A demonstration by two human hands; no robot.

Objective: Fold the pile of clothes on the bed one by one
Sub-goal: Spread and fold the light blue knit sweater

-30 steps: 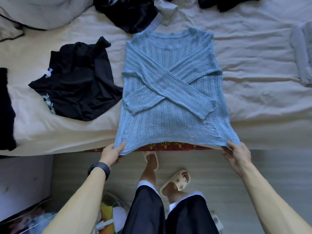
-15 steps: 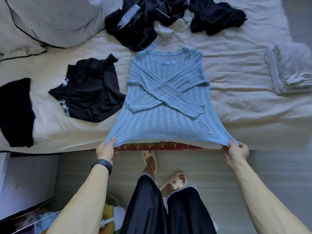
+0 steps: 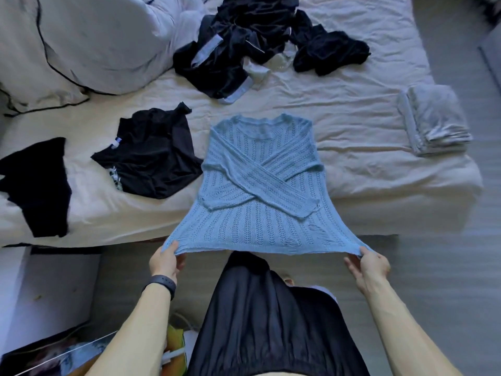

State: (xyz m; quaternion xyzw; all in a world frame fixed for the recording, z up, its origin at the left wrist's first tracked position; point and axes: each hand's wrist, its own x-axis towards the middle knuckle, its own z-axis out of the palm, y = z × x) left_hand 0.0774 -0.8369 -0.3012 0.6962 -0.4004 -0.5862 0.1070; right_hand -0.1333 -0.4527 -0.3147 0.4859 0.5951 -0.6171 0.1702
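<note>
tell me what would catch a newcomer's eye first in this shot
The blue knit sweater, sleeves crossed over its front, lies at the near edge of the bed, its hem corners gripped by the left hand and right hand. Beyond it a dark heap of unfolded clothes sits on the far side, and a folded grey stack rests at the right edge.

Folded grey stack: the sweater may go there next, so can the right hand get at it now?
Probably not yet: the right hand grips the hem of the blue sweater. Otherwise only bare bed sheet separates it from the folded grey stack.
</note>
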